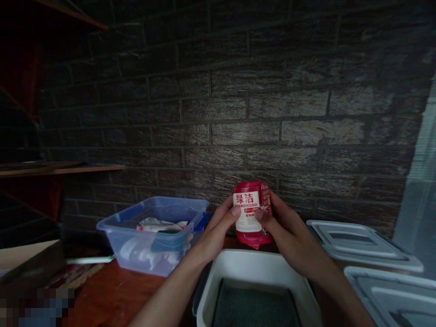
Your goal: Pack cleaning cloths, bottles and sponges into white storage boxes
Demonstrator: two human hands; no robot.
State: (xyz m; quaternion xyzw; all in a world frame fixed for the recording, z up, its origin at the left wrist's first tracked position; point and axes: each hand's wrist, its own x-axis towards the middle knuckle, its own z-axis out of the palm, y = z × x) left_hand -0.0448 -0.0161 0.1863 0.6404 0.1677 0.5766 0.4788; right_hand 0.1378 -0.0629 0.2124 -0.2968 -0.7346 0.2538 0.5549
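Both my hands hold up a small red packet point(251, 211) with a white label and red print, in front of a dark brick wall. My left hand point(218, 229) grips its left side, thumb pressed on the label. My right hand point(284, 231) wraps its right side, thumb on the front. The packet hangs above the far rim of a white tub point(259, 263) with a dark grey inside.
A clear blue-tinted plastic box point(155, 234) with white items stands on the wooden table point(112, 295) at left. Two grey-white lids or lidded bins point(361, 243) lie at right. Dark shelves point(61, 169) hang on the left wall.
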